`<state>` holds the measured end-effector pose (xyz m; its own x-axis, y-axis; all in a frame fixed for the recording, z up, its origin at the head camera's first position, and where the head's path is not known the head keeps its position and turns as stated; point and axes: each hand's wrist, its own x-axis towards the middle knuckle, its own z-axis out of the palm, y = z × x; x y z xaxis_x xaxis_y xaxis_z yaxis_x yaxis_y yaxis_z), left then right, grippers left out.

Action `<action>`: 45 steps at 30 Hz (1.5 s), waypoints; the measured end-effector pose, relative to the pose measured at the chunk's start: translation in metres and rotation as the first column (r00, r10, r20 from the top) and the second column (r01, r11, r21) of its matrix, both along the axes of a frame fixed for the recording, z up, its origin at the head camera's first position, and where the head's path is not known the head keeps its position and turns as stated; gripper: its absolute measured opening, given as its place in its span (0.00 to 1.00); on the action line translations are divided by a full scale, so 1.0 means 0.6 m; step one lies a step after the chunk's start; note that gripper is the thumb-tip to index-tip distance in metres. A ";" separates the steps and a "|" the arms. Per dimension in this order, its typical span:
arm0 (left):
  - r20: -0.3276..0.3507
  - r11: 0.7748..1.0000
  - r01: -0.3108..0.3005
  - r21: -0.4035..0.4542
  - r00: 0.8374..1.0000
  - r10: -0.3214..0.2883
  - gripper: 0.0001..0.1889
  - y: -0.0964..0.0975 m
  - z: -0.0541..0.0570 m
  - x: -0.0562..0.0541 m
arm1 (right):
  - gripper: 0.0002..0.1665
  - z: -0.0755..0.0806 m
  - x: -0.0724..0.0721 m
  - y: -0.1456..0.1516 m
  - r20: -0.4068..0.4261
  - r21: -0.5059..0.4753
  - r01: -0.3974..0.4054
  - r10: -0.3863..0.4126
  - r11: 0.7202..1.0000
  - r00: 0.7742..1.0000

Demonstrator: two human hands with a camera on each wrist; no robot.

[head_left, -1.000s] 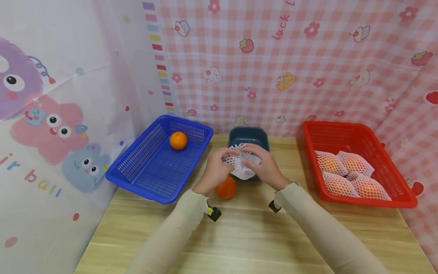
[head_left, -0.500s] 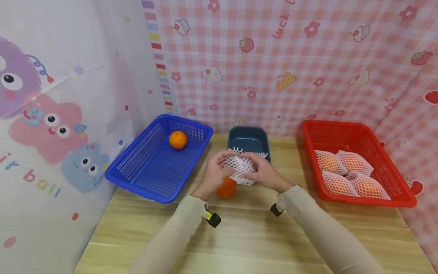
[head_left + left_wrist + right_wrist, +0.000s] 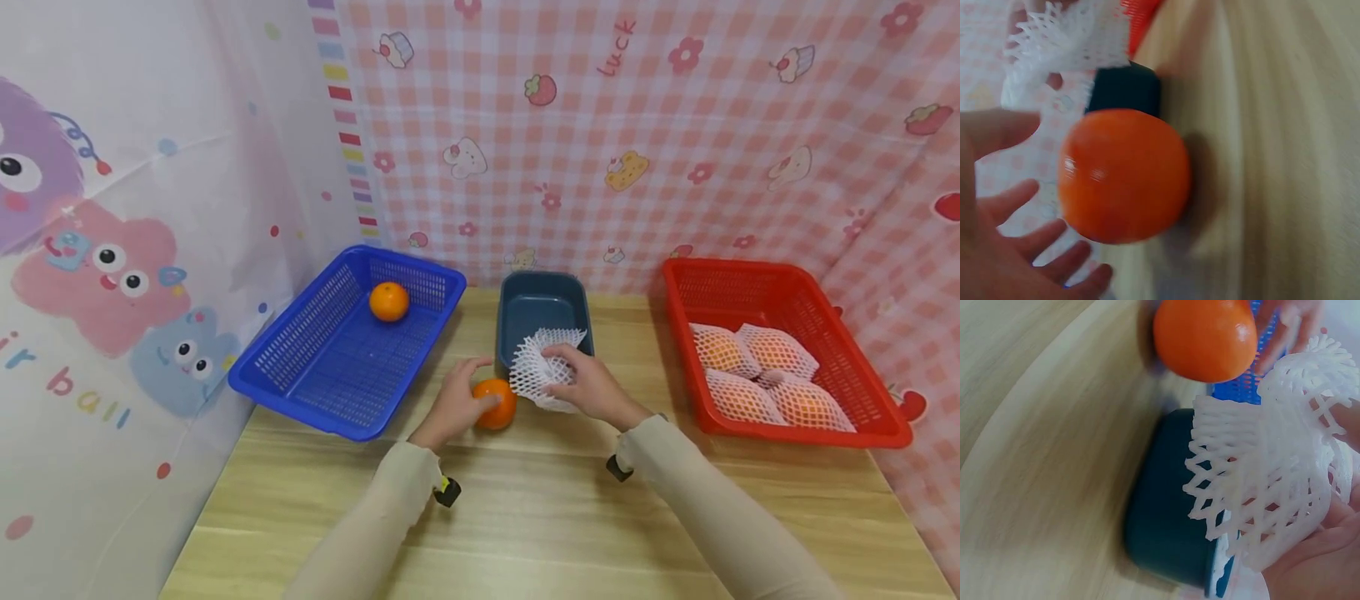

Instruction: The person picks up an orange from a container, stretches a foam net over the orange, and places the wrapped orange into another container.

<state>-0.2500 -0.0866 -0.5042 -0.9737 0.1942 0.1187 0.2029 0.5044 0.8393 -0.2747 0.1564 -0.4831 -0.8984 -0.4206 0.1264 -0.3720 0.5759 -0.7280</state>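
An orange (image 3: 504,412) sits on the table in front of a dark teal tub (image 3: 534,312). Beside it is my left hand (image 3: 454,407), thumb and fingers spread around its left side. In the left wrist view the fingers (image 3: 1041,240) stand apart from the orange's skin. My right hand (image 3: 597,392) pinches a white foam fruit net (image 3: 532,367) over the tub's near end. The net's flared mouth points left, toward the orange, and its mesh looks hollow in the right wrist view.
A blue basket (image 3: 322,421) at the left holds one orange fruit (image 3: 389,302). At the right, a red basket (image 3: 787,433) holds several netted fruits (image 3: 776,354). A checked cloth (image 3: 585,125) hangs behind the table.
My left hand has let go of the foam net and moved down-left to the orange. The right hand keeps the net, its mouth now turned left.
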 end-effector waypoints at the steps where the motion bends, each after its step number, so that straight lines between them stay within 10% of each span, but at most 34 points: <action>1: 0.036 0.999 0.019 -0.038 0.999 -0.017 0.33 0.000 -0.007 0.001 | 0.31 -0.002 0.000 0.003 0.006 0.004 0.005 -0.005 1.000 1.000; 12: 0.145 0.997 0.027 -0.076 0.989 -0.015 0.47 -0.002 -0.051 0.001 | 0.33 -0.016 0.006 0.014 0.006 0.021 0.016 -0.016 1.000 1.000; 17: 0.171 0.988 -0.135 0.074 0.978 0.121 0.44 -0.007 -0.042 -0.001 | 0.34 -0.020 0.009 0.016 -0.004 0.027 0.015 -0.015 1.000 1.000; 22: 0.172 0.927 -0.201 0.316 0.973 0.152 0.42 -0.011 -0.009 -0.004 | 0.35 -0.023 0.009 0.013 0.016 0.034 -0.003 0.002 0.999 1.000; 29: 0.195 0.753 -0.121 0.647 0.981 -0.010 0.35 0.003 0.029 -0.006 | 0.35 -0.021 0.006 0.006 0.045 0.026 -0.012 0.010 1.000 0.999; 34: 0.188 0.678 -0.019 0.735 0.966 -0.177 0.36 0.021 0.039 0.001 | 0.36 -0.017 0.006 -0.005 0.021 0.028 -0.011 0.011 1.000 1.000; 38: 0.202 0.665 0.047 0.745 0.935 -0.292 0.39 0.031 0.036 0.005 | 0.37 -0.014 0.009 -0.015 -0.031 0.008 -0.017 0.017 1.000 0.999; 45: 0.254 0.722 0.065 0.689 0.911 -0.324 0.28 0.039 0.020 0.004 | 0.38 -0.008 0.012 -0.025 -0.133 -0.022 -0.061 0.057 0.998 0.989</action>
